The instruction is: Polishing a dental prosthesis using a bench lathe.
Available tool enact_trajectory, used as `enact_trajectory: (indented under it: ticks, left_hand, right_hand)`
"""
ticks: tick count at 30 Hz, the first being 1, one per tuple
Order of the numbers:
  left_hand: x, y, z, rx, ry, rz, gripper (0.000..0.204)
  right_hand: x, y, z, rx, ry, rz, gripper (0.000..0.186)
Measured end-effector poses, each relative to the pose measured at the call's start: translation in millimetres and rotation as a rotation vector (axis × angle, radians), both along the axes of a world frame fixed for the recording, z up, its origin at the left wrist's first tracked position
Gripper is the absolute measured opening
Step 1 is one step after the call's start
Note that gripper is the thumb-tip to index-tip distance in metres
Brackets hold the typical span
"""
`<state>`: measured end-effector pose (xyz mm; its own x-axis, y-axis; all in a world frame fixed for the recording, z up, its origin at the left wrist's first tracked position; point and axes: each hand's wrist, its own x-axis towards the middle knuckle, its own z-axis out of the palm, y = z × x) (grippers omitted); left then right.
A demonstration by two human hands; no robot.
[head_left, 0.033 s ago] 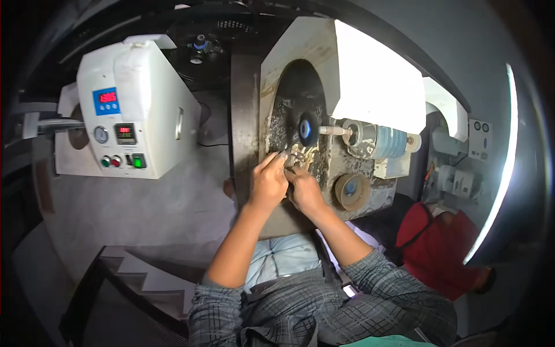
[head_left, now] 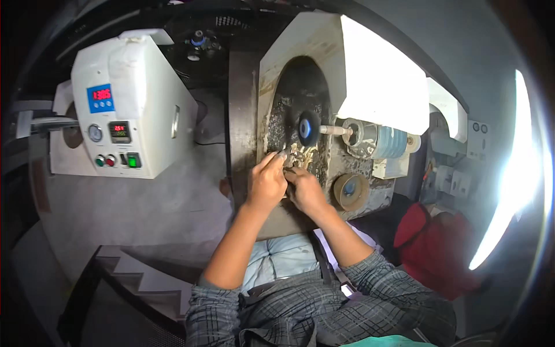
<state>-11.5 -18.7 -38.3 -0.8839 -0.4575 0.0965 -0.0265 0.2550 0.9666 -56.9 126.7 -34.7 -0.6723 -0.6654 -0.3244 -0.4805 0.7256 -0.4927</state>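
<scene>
Dark, round wheel (head_left: pixel 309 128), blue-centred, on pale tapered spindle (head_left: pixel 334 130), in front of grimy arched recess (head_left: pixel 300 81), just beyond fingertips. Left hand (head_left: pixel 267 182) and right hand (head_left: pixel 305 191) close together, fingers curled narrow; cannot tell what they hold. Round brown bowl (head_left: pixel 359 200) right of them, on stained worktop (head_left: pixel 377 199). Boxy white control unit (head_left: pixel 130 75) off left, red digits glowing on blue-framed display (head_left: pixel 101 98). Smooth grey floor (head_left: pixel 139 214) beneath.
</scene>
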Motion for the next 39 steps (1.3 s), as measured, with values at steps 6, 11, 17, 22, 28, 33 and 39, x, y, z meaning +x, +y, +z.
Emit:
enact_trajectory:
  ticks: [6,11,17,22,28,33,39]
  left_hand:
    - [1.8,1.9,-13.8,-0.071,0.119,0.003,0.022]
    - [-2.7,10.8,-21.1,-0.086,0.132,-0.12,0.023]
    - [-15.1,21.0,-19.6,-0.062,0.192,0.012,0.026]
    - [-33.5,22.4,-23.3,-0.038,0.183,0.069,0.027]
    - [-36.1,27.2,-20.3,-0.061,0.243,0.149,0.028]
    - [-34.0,29.0,-26.9,-0.027,0.153,0.135,0.027]
    - [-39.2,35.6,-21.4,-0.003,0.154,0.148,0.025]
  right_hand:
    - [-27.9,33.3,54.5,-0.344,-0.334,-0.541,0.032]
    - [-42.0,37.2,68.0,-0.963,-0.236,-0.157,0.053]
    - [-59.3,17.3,38.5,-0.421,0.052,-0.121,0.041]
    - [-71.3,15.5,40.9,-0.392,0.065,-0.184,0.031]
    - [-62.5,11.3,43.1,-0.448,0.168,-0.16,0.028]
    - [-63.8,6.8,37.2,-0.386,0.146,-0.218,0.026]
    - [-62.8,15.1,33.9,-0.404,0.183,-0.253,0.026]
